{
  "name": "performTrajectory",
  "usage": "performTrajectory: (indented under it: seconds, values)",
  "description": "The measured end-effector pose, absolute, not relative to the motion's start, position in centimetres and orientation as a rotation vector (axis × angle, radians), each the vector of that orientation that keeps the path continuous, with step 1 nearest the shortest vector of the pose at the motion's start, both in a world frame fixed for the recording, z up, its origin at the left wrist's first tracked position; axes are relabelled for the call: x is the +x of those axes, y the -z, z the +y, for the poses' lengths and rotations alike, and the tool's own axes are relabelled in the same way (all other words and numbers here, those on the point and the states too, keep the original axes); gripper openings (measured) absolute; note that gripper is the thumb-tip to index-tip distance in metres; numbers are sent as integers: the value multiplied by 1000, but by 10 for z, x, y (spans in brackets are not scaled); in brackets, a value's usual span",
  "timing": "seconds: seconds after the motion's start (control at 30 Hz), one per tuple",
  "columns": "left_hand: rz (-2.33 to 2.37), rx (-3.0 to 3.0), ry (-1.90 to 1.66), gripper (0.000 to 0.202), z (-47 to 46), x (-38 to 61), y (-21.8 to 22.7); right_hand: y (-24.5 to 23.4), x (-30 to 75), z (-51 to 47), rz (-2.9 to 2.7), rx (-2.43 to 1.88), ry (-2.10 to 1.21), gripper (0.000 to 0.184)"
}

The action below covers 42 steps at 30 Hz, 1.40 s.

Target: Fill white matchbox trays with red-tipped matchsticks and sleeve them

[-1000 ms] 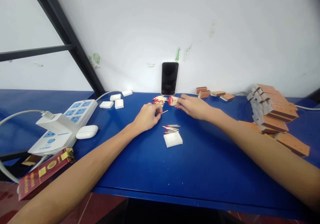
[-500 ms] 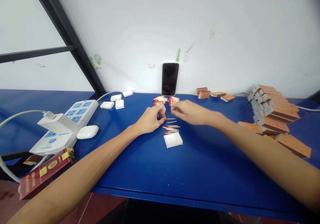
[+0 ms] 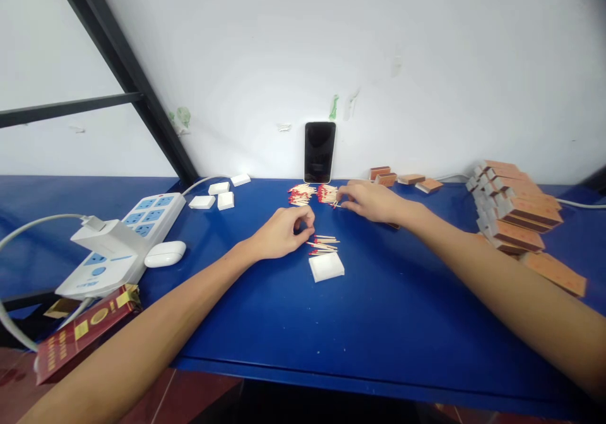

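My left hand (image 3: pixel 284 231) is closed, thumb and index finger pinched together beside the left ends of a small row of red-tipped matches (image 3: pixel 326 245). Whatever is in that pinch is too small to make out. Just below the row lies a white matchbox tray (image 3: pixel 326 266). My right hand (image 3: pixel 367 200) is at the right-hand heap of matches (image 3: pixel 327 194), with its fingertips closed at the heap's right edge, where a match shows. Another heap of matches (image 3: pixel 302 194) lies to its left.
A phone (image 3: pixel 319 153) leans on the wall behind the heaps. White trays (image 3: pixel 219 188) lie back left, near a power strip (image 3: pixel 156 209), a white earbud case (image 3: pixel 165 253) and a red box (image 3: pixel 88 332). Brown matchboxes (image 3: pixel 521 206) are stacked at right; several others (image 3: pixel 428 185) lie along the wall.
My right hand has moved away and to the right, onto the right-hand match heap. My left hand has come slightly nearer, down to the row. Two separate matches above the row no longer show there.
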State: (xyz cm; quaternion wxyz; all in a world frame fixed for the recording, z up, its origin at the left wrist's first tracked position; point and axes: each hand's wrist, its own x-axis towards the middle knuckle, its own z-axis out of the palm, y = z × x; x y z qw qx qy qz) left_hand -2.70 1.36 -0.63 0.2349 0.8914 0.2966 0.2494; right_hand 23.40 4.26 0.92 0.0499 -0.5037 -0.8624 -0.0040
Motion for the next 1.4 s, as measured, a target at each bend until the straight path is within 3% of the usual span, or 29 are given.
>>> performTrajectory:
  seconds: [0.5, 0.93, 1.27, 1.4]
  values:
    - [1279, 2629, -796, 19, 47, -51, 16, -6, 224, 40, -2625, -1615, -9, 20]
    - [1296, 2740, -685, 27, 55, -56, 20, -8, 220, 35, -2640, -1573, -33, 28]
    - [1308, 2726, -697, 26, 54, -54, 21, -27, 188, 4, -2766, -1329, -629, 22]
    - [1303, 2723, -685, 26, 54, -54, 21, -29, 201, 16, -2614, -1524, -322, 17]
